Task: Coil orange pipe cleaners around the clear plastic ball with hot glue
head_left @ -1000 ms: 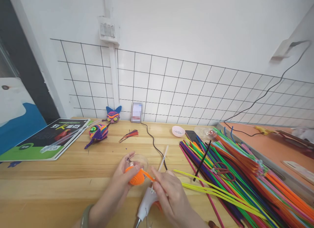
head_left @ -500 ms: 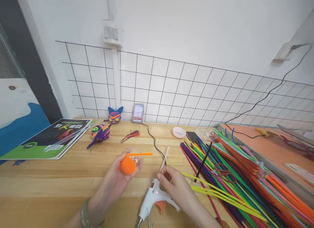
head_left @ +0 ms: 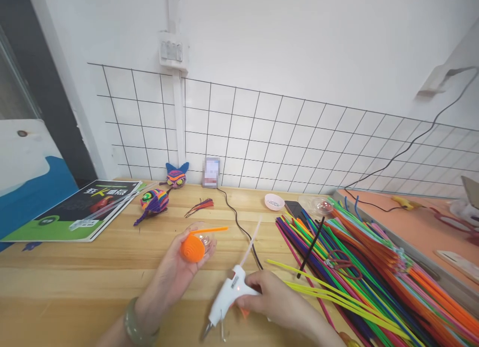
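My left hand (head_left: 180,267) is closed around a clear plastic ball (head_left: 207,241). One side of the ball is covered by an orange pipe cleaner coil (head_left: 192,249), and its loose end sticks out to the right. Fingers of my right hand (head_left: 267,294) are wrapped round the handle of a white glue gun (head_left: 231,290). Its nozzle points down and toward me, and a small light glows on its body. A translucent glue stick (head_left: 251,241) juts from the gun's back end. Part of the orange trigger shows under my fingers.
Bundles of coloured pipe cleaners (head_left: 359,272) cover the right side. Behind them are a pink bowl (head_left: 274,202) and a dark phone (head_left: 295,210). Two striped figures (head_left: 154,201) and a magazine (head_left: 75,212) lie left. A black cord (head_left: 236,218) runs to the gun.
My right hand has moved from the glue stick down to the gun's handle and grips it. The gun has shifted slightly up and left. My left hand has barely moved.
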